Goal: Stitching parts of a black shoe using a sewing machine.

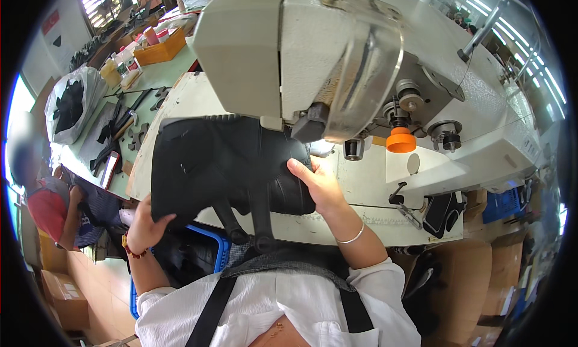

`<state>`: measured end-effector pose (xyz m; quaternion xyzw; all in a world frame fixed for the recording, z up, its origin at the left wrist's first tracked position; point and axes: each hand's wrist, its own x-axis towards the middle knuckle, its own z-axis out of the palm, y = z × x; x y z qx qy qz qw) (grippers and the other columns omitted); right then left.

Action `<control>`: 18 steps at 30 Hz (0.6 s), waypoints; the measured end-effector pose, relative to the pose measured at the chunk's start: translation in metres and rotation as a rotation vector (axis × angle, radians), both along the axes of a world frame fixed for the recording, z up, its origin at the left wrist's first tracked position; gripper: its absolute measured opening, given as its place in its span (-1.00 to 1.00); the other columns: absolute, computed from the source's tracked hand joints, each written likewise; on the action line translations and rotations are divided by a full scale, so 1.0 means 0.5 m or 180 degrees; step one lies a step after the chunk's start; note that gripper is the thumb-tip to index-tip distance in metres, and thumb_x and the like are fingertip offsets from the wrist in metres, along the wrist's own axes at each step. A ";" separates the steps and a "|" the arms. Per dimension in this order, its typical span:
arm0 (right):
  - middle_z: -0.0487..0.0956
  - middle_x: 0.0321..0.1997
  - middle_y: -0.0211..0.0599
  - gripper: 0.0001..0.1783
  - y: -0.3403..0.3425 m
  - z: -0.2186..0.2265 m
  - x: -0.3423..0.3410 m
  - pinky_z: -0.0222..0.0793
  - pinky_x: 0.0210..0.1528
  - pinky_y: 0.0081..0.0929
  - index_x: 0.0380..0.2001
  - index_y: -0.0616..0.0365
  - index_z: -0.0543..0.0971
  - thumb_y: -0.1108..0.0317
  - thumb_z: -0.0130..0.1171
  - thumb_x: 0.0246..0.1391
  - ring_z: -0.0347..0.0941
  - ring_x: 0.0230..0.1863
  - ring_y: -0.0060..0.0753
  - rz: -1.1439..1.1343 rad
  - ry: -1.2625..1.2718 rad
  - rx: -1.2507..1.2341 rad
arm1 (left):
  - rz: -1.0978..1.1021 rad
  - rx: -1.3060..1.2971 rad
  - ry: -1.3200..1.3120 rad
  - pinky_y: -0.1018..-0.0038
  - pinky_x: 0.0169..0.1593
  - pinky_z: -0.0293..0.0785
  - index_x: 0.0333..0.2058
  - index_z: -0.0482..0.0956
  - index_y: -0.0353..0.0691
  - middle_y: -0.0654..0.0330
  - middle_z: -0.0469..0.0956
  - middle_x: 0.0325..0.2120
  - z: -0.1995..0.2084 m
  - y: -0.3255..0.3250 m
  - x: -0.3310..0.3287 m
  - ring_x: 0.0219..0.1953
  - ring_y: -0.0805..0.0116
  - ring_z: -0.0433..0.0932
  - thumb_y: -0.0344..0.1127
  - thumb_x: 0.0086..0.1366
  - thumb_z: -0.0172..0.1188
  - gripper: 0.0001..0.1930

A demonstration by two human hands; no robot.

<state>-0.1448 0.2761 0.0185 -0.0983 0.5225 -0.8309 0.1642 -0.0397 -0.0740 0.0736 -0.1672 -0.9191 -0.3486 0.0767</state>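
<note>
A black leather-like bag piece (205, 160) lies across the white bed of a sewing machine (247, 52), its upper edge close to the needle area. Two black straps (261, 217) hang from it toward my body. At its lower left corner, my left hand (147, 228) grips the edge, thumb on top and the other fingers mostly hidden beneath. My right hand (321, 183) holds the right end, its thumb pressed on the black surface. The machine head covers the place where the needle meets the piece.
Below the bed sits a blue crate (222, 250) with black pieces. On the green table (158, 76) at left are tools, a phone (110, 169), a plastic bag (75, 103) and an orange box (161, 48). Another person (51, 211) sits at far left. Cardboard (463, 281) stands at right.
</note>
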 end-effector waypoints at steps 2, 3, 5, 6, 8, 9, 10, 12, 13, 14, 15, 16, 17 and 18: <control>0.57 -0.23 -0.45 -0.74 -0.020 -0.002 0.007 0.35 -0.10 -0.66 -0.18 0.28 0.55 0.32 0.21 0.14 0.42 -0.23 -0.70 -0.0332 0.0050 -0.0320 | 0.0812 0.0250 -0.0088 0.32 0.05 0.36 -0.15 0.51 -0.43 -0.07 0.55 -0.18 -0.029 -0.032 -0.014 -0.05 0.03 0.49 -0.49 -0.02 0.34 -0.60; 0.58 -0.26 -0.45 -0.78 -0.026 -0.006 0.010 0.37 -0.13 -0.67 -0.20 0.28 0.57 0.35 0.19 0.15 0.43 -0.26 -0.71 -0.0509 0.0067 -0.0453 | 0.0820 0.0261 -0.0101 0.32 0.05 0.36 -0.15 0.51 -0.43 -0.07 0.55 -0.18 -0.015 -0.023 -0.025 -0.05 0.03 0.49 -0.49 -0.02 0.34 -0.60; 0.59 -0.29 -0.44 -0.79 -0.026 0.006 0.025 0.38 -0.17 -0.67 -0.24 0.30 0.58 0.36 0.19 0.16 0.44 -0.28 -0.69 -0.0638 0.0049 -0.0549 | 0.0769 0.0540 -0.0316 0.33 0.02 0.37 -0.15 0.51 -0.43 -0.03 0.55 -0.22 0.022 0.002 -0.076 -0.12 0.07 0.52 -0.45 -0.07 0.38 -0.55; 0.59 -0.30 -0.43 -0.79 -0.024 0.008 0.030 0.39 -0.18 -0.66 -0.25 0.32 0.58 0.36 0.18 0.16 0.44 -0.29 -0.69 -0.0789 0.0140 -0.0336 | 0.0601 0.0428 -0.0018 0.37 -0.02 0.38 -0.16 0.51 -0.44 0.01 0.56 -0.25 0.009 -0.015 -0.091 -0.16 0.17 0.52 -0.39 -0.08 0.40 -0.53; 0.57 -0.36 -0.47 -0.79 -0.027 0.011 0.052 0.36 -0.25 -0.67 -0.29 0.36 0.58 0.37 0.16 0.17 0.40 -0.34 -0.70 -0.1108 0.0233 -0.0127 | 0.0632 0.0240 0.0149 0.39 -0.04 0.38 -0.18 0.52 -0.44 0.03 0.57 -0.27 -0.006 -0.020 -0.083 -0.17 0.21 0.52 -0.37 -0.07 0.40 -0.55; 0.57 -0.36 -0.47 -0.79 -0.025 -0.001 0.060 0.36 -0.25 -0.67 -0.29 0.36 0.58 0.37 0.16 0.17 0.40 -0.34 -0.70 -0.1117 0.0239 -0.0118 | 0.0644 0.0068 0.0313 0.41 -0.06 0.38 -0.20 0.52 -0.45 0.05 0.57 -0.29 -0.020 -0.021 -0.076 -0.18 0.25 0.51 -0.35 -0.05 0.40 -0.57; 0.56 -0.36 -0.47 -0.79 -0.023 -0.017 0.063 0.34 -0.28 -0.68 -0.29 0.35 0.58 0.37 0.15 0.18 0.38 -0.35 -0.71 -0.1198 0.0440 -0.0067 | 0.0842 0.0384 0.0407 0.45 -0.08 0.39 -0.26 0.55 -0.44 0.07 0.57 -0.32 -0.039 -0.019 -0.068 -0.19 0.31 0.51 -0.34 -0.04 0.41 -0.62; 0.54 -0.38 -0.50 -0.80 -0.024 -0.027 0.068 0.28 -0.32 -0.70 -0.29 0.33 0.58 0.37 0.13 0.20 0.33 -0.38 -0.74 -0.1274 0.0558 -0.0059 | 0.0744 0.0649 0.0091 0.46 -0.09 0.39 -0.26 0.55 -0.44 0.08 0.57 -0.32 -0.021 -0.004 -0.067 -0.19 0.32 0.51 -0.35 -0.04 0.42 -0.61; 0.54 -0.38 -0.50 -0.80 -0.022 -0.029 0.074 0.28 -0.32 -0.70 -0.29 0.33 0.58 0.37 0.13 0.20 0.33 -0.38 -0.74 -0.1285 0.0553 -0.0042 | 0.0649 0.0899 -0.0228 0.47 -0.10 0.40 -0.25 0.55 -0.44 0.08 0.57 -0.32 -0.015 0.003 -0.067 -0.20 0.33 0.52 -0.36 -0.04 0.42 -0.61; 0.55 -0.33 -0.44 -0.80 -0.020 -0.031 0.081 0.32 -0.27 -0.68 -0.26 0.34 0.57 0.38 0.13 0.19 0.37 -0.34 -0.70 -0.1260 0.0555 -0.0025 | 0.0636 0.0911 -0.0239 0.47 -0.10 0.40 -0.25 0.55 -0.44 0.08 0.57 -0.32 -0.020 0.002 -0.066 -0.20 0.33 0.52 -0.36 -0.04 0.42 -0.61; 0.57 -0.28 -0.38 -0.80 -0.018 -0.031 0.083 0.35 -0.22 -0.66 -0.23 0.34 0.57 0.39 0.14 0.18 0.41 -0.30 -0.66 -0.1231 0.0570 -0.0020 | 0.0492 0.0950 -0.0100 0.47 -0.12 0.41 -0.24 0.54 -0.44 0.09 0.57 -0.34 -0.025 -0.001 -0.066 -0.24 0.34 0.53 -0.38 -0.02 0.41 -0.63; 0.57 -0.28 -0.38 -0.80 -0.017 -0.031 0.083 0.35 -0.22 -0.66 -0.23 0.34 0.57 0.39 0.14 0.18 0.41 -0.30 -0.66 -0.1242 0.0579 -0.0018 | 0.0347 0.0987 0.0038 0.48 -0.15 0.43 -0.23 0.53 -0.45 0.10 0.58 -0.36 -0.030 -0.002 -0.066 -0.29 0.35 0.53 -0.41 0.01 0.39 -0.64; 0.57 -0.28 -0.39 -0.80 -0.015 -0.030 0.083 0.35 -0.23 -0.66 -0.23 0.34 0.57 0.39 0.14 0.18 0.40 -0.31 -0.67 -0.1275 0.0657 0.0008 | 0.0333 0.0990 0.0043 0.48 -0.15 0.43 -0.23 0.53 -0.45 0.10 0.58 -0.36 -0.037 0.001 -0.069 -0.29 0.35 0.53 -0.41 0.01 0.39 -0.64; 0.57 -0.28 -0.39 -0.80 -0.016 -0.031 0.082 0.35 -0.24 -0.66 -0.24 0.35 0.57 0.39 0.14 0.18 0.40 -0.31 -0.67 -0.1298 0.0724 0.0033 | 0.0416 0.0978 0.0226 0.48 -0.16 0.44 -0.24 0.53 -0.46 0.11 0.58 -0.38 -0.049 0.002 -0.069 -0.32 0.36 0.53 -0.42 0.04 0.37 -0.67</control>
